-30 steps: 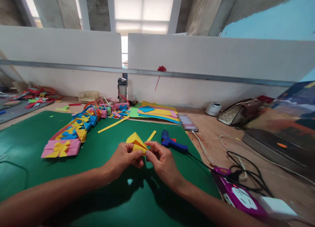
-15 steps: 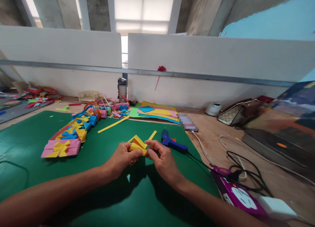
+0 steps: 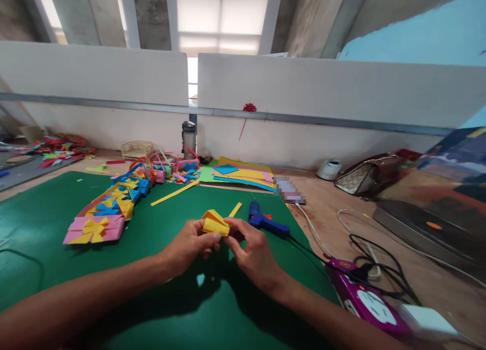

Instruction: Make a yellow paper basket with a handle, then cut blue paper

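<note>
Since the earlier frame, we note that the folded yellow paper (image 3: 216, 225) has turned, its broad front now facing us and its peak lower, while the right hand (image 3: 252, 248) has closed in on it. We record a white partition (image 3: 322, 96) standing beyond the far edge of the green mat (image 3: 154, 223), our reference for all positions. A row of small paper baskets (image 3: 94, 229) occupies the mat's left part. Stacked coloured sheets (image 3: 246, 175) lie at its far edge, a purple power strip (image 3: 350, 283) beside its right edge, and a blue glue gun (image 3: 275, 227) on it, towards that edge. We find the left hand (image 3: 190, 246) pinched, thumb in front, on the paper, above the mat's middle. The right hand's thumb and fingers are bent and slightly parted at the paper's end nearer the mat's right edge; whether they grip it, we cannot tell. A narrow yellow strip (image 3: 175, 192) lies near the mat's far edge.
</note>
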The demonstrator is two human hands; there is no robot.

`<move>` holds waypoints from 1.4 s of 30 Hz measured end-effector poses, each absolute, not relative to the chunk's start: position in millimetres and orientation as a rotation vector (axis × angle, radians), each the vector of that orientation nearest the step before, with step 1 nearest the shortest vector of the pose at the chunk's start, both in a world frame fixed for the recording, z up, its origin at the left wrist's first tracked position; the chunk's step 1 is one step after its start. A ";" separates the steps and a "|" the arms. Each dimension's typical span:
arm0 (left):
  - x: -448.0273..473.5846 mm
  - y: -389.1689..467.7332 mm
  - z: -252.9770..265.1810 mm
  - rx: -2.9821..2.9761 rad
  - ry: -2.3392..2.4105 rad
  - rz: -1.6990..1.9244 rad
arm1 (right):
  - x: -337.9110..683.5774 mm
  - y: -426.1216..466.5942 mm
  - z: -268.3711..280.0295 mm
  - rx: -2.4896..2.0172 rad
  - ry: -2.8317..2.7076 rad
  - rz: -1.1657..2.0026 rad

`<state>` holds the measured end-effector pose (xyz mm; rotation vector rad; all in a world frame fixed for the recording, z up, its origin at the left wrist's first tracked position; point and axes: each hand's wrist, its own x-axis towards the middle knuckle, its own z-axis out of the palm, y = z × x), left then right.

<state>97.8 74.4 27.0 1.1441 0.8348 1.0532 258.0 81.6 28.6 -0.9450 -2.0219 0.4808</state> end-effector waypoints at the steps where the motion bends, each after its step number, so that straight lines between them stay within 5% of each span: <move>1: 97.5 74.5 27.5 1.161 0.840 1.043 | 258.3 82.1 29.3 -0.949 -2.012 0.485; 31: 87.0 82.6 21.0 1.367 0.769 1.093 | 258.7 84.0 30.7 -0.956 -1.970 0.585; 42: 84.6 89.5 25.8 0.892 0.580 1.133 | 259.1 82.4 28.2 -0.921 -1.924 0.462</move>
